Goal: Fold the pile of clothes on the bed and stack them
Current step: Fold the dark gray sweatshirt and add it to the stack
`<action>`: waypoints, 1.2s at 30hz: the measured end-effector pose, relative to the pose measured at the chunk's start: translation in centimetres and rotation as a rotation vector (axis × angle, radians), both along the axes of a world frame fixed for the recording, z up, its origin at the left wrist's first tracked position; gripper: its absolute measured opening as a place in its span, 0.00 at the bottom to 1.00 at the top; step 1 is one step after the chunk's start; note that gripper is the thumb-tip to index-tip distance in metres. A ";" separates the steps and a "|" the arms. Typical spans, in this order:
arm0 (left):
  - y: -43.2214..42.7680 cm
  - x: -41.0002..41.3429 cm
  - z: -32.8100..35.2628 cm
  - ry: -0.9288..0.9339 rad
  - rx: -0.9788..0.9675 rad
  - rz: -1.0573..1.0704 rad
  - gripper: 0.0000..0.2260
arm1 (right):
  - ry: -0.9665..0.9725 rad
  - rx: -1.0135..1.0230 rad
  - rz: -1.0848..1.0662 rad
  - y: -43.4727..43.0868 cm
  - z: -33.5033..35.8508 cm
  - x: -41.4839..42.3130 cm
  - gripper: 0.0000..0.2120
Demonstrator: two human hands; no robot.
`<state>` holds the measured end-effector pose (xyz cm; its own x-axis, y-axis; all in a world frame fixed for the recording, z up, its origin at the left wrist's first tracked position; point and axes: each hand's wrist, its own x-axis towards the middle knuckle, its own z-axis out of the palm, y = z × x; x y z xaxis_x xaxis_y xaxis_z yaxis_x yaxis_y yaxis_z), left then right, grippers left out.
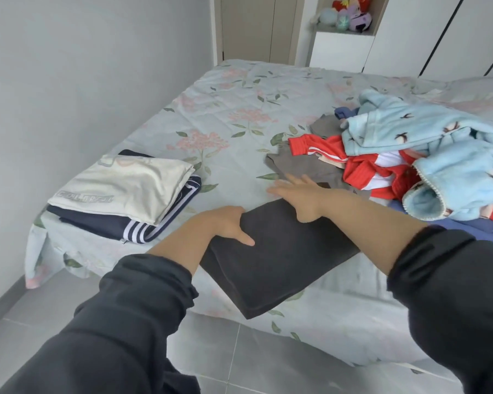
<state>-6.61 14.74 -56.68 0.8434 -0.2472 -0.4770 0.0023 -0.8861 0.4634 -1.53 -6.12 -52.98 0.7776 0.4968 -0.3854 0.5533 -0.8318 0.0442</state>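
Two hands: left hand (225, 226) pinches dark garment (279, 260) at left edge; right hand (296, 194) flat, fingers straight, on far edge.
Where: bed (239, 109) near edge, between stack (125, 189) and pile (410, 155).
Handling: likely soft, limp; support both ends.

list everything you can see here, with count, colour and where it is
bed: one, pale green floral sheet, middle
dark garment: one, charcoal, folded, near bed edge
folded stack: one of two pieces, cream on navy with white stripes, left on the bed
pile: one, mixed colours, unfolded, right on the bed
fleece: one, light blue, top of the pile
red garment: one, red and white, in the pile
grey garment: one, grey, pile's left edge
plush toys: several, mixed colours, back shelf
floor: one, grey tiles, nearest
left hand: grips the dark garment's left edge, thumb on top
right hand: flat, fingers straight, at its far edge
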 end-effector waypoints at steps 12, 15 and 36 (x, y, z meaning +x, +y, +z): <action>0.4 -1.0 4.8 -0.079 0.083 -0.069 0.13 | 0.010 -0.149 0.060 -3.1 4.1 -0.3 0.20; -0.5 -1.0 8.3 -0.359 0.147 -0.055 0.07 | -0.072 0.026 -0.015 -5.9 6.5 -1.5 0.16; -3.2 -7.1 -2.1 -0.574 -0.057 0.285 0.09 | -0.503 0.830 -0.670 -16.5 -4.4 -13.8 0.17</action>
